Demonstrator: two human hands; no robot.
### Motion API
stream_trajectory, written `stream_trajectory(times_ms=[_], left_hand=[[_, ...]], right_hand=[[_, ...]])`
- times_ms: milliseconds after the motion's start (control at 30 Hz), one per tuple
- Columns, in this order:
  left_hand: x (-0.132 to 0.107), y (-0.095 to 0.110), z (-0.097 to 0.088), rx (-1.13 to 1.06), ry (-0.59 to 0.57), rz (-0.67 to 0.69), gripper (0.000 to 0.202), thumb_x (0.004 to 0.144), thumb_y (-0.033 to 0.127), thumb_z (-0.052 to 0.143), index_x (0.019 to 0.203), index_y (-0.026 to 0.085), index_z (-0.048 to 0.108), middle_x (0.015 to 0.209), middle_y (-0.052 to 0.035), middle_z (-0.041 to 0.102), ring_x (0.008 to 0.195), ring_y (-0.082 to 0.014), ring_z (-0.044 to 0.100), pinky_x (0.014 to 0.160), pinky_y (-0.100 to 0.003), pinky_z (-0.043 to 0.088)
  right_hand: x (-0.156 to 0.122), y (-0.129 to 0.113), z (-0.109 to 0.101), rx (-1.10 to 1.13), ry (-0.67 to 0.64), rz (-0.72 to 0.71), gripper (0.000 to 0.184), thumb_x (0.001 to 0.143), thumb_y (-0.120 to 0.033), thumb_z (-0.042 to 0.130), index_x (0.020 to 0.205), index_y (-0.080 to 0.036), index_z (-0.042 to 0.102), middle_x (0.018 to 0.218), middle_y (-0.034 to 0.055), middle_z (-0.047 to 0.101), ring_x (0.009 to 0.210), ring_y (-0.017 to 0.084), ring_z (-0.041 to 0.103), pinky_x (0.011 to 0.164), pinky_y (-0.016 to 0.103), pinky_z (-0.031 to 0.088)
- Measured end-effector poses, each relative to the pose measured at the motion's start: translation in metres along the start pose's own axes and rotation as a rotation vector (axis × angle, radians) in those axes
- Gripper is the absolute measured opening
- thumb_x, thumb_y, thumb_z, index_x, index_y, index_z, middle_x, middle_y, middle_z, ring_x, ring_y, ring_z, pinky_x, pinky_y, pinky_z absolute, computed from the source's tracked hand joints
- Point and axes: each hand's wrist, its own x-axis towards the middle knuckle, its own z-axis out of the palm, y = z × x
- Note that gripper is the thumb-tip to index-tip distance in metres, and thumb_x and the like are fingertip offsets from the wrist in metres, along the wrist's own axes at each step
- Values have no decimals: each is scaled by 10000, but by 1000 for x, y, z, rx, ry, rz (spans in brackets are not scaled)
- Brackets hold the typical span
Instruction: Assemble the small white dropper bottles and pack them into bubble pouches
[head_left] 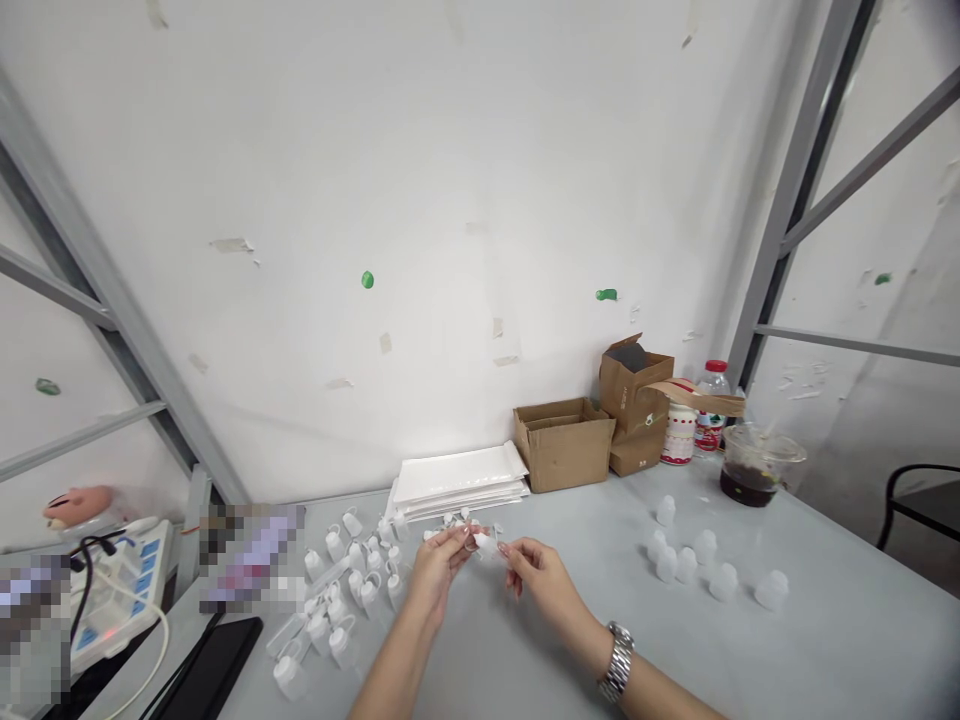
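1. A small whitish plastic bottle (487, 546) is held up between both hands, above the tabletop (600, 650) and in front of the stacked white envelopes (461, 475).
2. Its left end is pinched by the grip of the left hand (442, 562); its right end is pinched between thumb and fingers by the grip of the right hand (536, 575). Which end bears the neck cannot be told.
3. From its thin, translucent look, it is judged very light and soft-walled, more easily dented than broken.
4. Its smooth sides may be slippery, so a firm hold is best taken near the neck, where the plastic is probably stiffest.
5. Similar looped-cap bottles (340, 650) are clustered to the left, and loose bottles (722, 581) are scattered to the right; the thin loops are judged poor for lifting.
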Motion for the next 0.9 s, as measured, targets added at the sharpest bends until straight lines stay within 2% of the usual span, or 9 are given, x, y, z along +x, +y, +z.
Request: stream_trajectory(times_ms=[333,500,600,733,900], left_hand=[[0,-6,3,20,2,36,274,529,333,739,687,113,698,769,-115,717,787,-214,651,866,-325,422],[0,-6,6,-162,42,-29,150,661,277,655,743,155,688,886,-97,711,806,-170,652,819,-281,443],[0,-5,6,-199,37,-64,142,723,266,596,754,158,683,925,-100,703,828,-161,650,798,-264,450],[-1,-5,6,-155,46,-53,136,693,255,628,749,146,686,916,-114,703,829,-170,651,816,-267,441],[-2,-7,6,-78,40,18,216,577,299,714,698,122,690,844,-142,710,848,-221,651,858,-314,426]], right_hand=[[-3,3,4,-22,16,16,472,635,-648,535,596,-181,472,459,-47,467,420,92,413,460,235,336],[-3,0,6,66,-21,41,459,645,-622,550,582,-174,475,465,-41,488,420,84,413,494,236,338],[-3,-2,6,109,-39,45,463,630,-619,570,573,-167,485,471,-32,501,420,82,414,500,235,335],[-3,0,7,105,-47,49,478,614,-637,569,583,-167,487,472,-29,506,416,83,415,493,234,332],[-1,7,5,46,-29,28,483,635,-650,538,599,-172,485,465,-37,498,417,85,414,486,234,332]])
